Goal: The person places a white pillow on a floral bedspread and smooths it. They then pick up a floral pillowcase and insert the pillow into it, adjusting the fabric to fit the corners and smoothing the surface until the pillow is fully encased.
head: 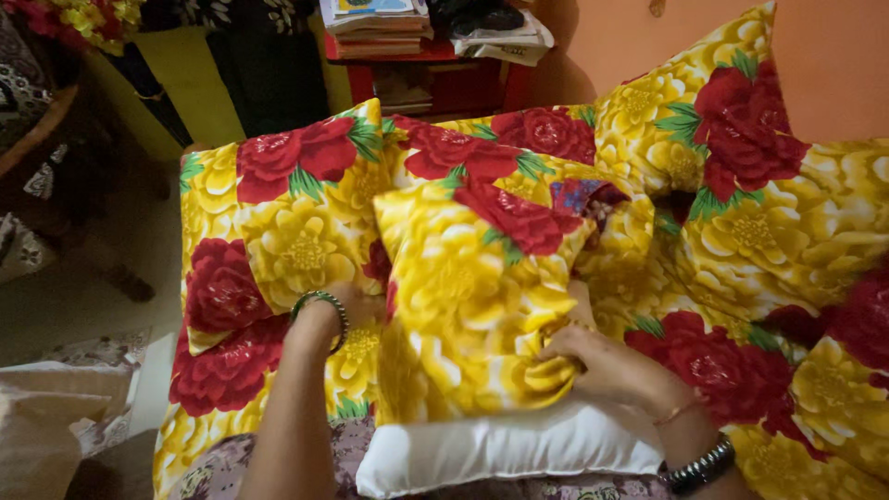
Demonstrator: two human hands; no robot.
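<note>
On a bed [806,278] spread with a yellow sheet printed with big red flowers, a person was pulling a matching flowered cover [463,296] over a white pillow [491,449]. The view looked down from the person's head at both bare arms.

The pillow lay close to the person, near the bottom of the view. Most of it was already inside the cover — only a white band at the near end showed, bulging out of the open mouth. By that, the job looked well along: the cover seemed to need one more pull down over the bare end, and the mouth had not yet been closed or tucked.

The left hand [347,301] reached forward along the left side of the pillow, forearm nearly straight, a green bangle [319,306] at the wrist. Its fingers were hidden behind the edge of the cover, so its grip could not be made out — it appeared pressed against the side of the pillow.

The right hand [593,366] came in from the lower right, wrist bent inward, wearing a dark beaded bracelet [699,468] and a thin thread. Its fingers were curled closed, pinching a bunched fold of the cover at the lower right corner.

Two more flowered pillows rested farther up the bed, one to the left [269,222], one at the upper right [704,111]. Beyond them stood a red shelf [444,79] stacked with books, against an orange wall [833,65].
</note>
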